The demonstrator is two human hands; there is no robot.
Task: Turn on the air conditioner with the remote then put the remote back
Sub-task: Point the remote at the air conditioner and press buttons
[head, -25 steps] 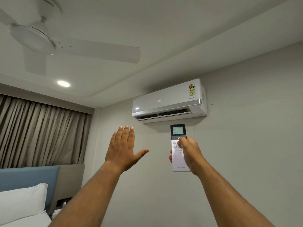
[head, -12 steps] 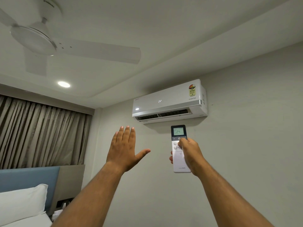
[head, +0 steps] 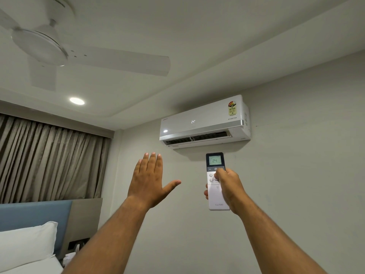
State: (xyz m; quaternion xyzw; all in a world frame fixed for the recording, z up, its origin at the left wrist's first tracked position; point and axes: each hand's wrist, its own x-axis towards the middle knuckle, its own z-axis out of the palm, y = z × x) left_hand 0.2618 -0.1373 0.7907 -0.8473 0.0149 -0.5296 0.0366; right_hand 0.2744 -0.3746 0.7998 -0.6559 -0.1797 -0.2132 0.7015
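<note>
Right hand aims remote at air conditioner.

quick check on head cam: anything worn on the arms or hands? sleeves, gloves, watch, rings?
Nothing worn that the view shows. Both forearms are bare up to the bottom edge of the frame, with no sleeve cuff in sight. The left hand and right hand have no gloves, and no watch, band or ring is visible. Fingernails are short and unpainted.
</note>
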